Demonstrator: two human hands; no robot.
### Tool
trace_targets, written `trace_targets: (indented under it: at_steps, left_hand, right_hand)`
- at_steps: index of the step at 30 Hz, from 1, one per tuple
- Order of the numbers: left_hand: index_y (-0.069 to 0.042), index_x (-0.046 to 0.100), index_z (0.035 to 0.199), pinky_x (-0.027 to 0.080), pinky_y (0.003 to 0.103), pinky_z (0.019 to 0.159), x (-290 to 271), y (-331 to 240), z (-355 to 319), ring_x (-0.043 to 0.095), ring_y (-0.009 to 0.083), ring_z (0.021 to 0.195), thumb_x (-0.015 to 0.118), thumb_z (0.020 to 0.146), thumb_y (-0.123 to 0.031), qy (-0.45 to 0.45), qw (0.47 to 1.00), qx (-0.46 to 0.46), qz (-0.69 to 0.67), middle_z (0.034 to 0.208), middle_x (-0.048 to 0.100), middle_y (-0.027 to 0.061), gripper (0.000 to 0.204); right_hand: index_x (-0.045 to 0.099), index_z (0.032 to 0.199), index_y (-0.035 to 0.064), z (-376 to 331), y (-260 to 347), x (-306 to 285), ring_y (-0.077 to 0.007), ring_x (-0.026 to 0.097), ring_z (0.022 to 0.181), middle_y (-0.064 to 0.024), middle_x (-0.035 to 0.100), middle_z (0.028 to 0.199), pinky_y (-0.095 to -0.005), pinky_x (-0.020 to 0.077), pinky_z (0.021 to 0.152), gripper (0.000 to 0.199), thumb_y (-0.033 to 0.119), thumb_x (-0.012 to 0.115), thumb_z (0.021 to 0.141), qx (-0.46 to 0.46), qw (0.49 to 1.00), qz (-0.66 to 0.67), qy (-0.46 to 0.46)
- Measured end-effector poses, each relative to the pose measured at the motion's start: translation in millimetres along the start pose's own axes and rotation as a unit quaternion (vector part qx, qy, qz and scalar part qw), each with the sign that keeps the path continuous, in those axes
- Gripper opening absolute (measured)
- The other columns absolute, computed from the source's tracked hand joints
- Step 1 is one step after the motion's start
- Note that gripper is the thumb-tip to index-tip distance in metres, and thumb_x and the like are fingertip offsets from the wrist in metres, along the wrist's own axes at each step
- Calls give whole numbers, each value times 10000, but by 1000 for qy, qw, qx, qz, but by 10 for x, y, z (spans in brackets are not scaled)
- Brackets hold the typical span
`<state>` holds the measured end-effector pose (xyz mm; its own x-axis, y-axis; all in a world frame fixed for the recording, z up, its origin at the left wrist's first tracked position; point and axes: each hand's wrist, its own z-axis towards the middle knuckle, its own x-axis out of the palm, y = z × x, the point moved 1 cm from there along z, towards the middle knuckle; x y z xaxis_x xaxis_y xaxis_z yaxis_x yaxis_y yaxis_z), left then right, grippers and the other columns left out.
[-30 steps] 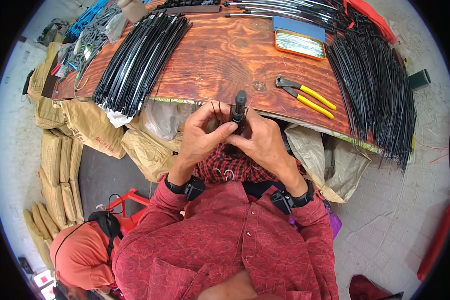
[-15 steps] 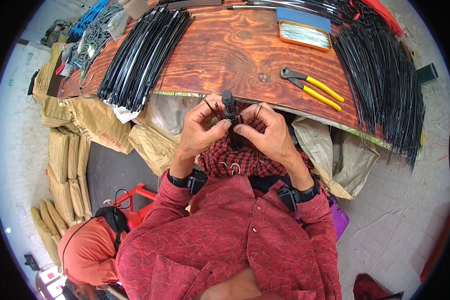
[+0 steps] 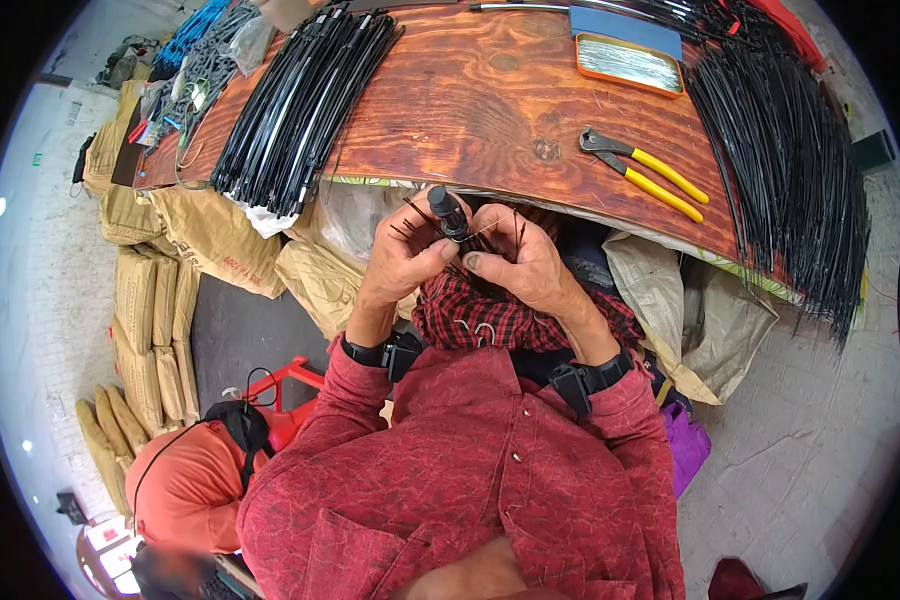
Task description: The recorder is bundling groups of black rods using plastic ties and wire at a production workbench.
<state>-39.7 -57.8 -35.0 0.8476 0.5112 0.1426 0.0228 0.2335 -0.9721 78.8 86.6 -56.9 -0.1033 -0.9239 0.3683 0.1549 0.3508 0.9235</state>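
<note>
While both hands meet just off the wooden table's near edge:
left hand: fingers pinch black plug
right hand: fingers closed on its thin wires
pliers: near right edge

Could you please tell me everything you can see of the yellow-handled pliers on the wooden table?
The yellow-handled pliers lie flat on the reddish wooden table, right of centre, near its front edge. The dark metal head points up-left and looks slightly parted; the two yellow grips trail down-right, spread a little. No hand touches them. A shallow orange-rimmed tray sits beyond them.
</note>
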Motion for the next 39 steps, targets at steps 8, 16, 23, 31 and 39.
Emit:
trace_targets:
  at_steps: [8, 16, 23, 31, 39]
  left_hand:
    - [1, 648, 944, 475, 394, 874, -22, 2, 31, 586, 248, 984, 742, 846, -237, 39, 999, 8, 12, 996, 578, 101, 273]
    - [26, 635, 1045, 452, 293, 859, -40, 32, 23, 559, 151, 968, 736, 878, -269, 48, 997, 38, -45, 1043, 575, 70, 354]
    - [18, 640, 1028, 454, 278, 818, -3, -13, -30, 566, 118, 906, 759, 885, -338, -19, 999, 29, -13, 980, 605, 33, 402]
    - [31, 645, 1194, 514, 292, 882, 24, -151, -118, 644, 133, 965, 711, 924, -204, -91, 994, -54, 19, 1088, 699, 81, 364]
    - [29, 646, 1202, 542, 317, 900, 79, -184, -148, 680, 172, 995, 718, 908, -128, -102, 993, -44, -41, 1103, 718, 142, 341]
  right_hand:
    - [527, 1028, 37, -16, -106, -61, -62, 428, 857, 41, 443, 904, -237, 409, 755, 260, 125, 720, 880, 32, 998, 51, 14]
    - [595, 1034, 7, -38, -32, -74, -57, 503, 857, 20, 537, 943, -229, 430, 755, 205, 119, 725, 922, 18, 1000, 7, -3]
    - [624, 1015, -3, -8, -45, -44, -50, 513, 809, 22, 590, 891, -236, 461, 737, 242, 121, 775, 873, -5, 1000, -23, -13]
    - [628, 922, 25, -17, 133, 61, -36, 475, 777, 56, 540, 846, -225, 399, 679, 174, 92, 779, 865, -1, 997, -71, -36]
    - [649, 944, 16, -20, 100, 90, -26, 517, 785, 50, 606, 841, -215, 440, 706, 175, 100, 782, 868, -5, 998, -34, -49]
